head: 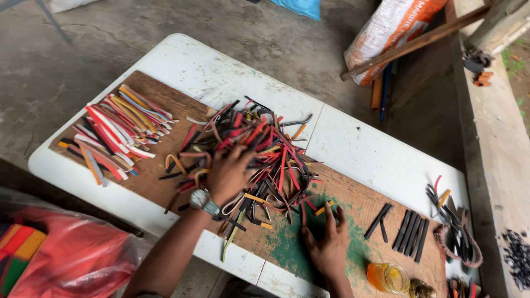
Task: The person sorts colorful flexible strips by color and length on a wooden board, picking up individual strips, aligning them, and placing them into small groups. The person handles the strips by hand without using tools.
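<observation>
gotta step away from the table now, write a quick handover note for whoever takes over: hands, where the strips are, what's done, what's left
Left hand, wristwatch on, is spread palm-down in the big loose pile of strips at mid-board; whether it grips any cannot be told.
Right hand rests open and flat on the green-stained part of the wooden board, holding nothing.
Done: a bundle of coloured strips lies roughly lined up at the board's left end; a row of short black strips lies side by side on the right.
Left: the tangled red, black and orange pile is unsorted.
Nearby: a glass jar of orange liquid and another heap of strips at the right end.
</observation>
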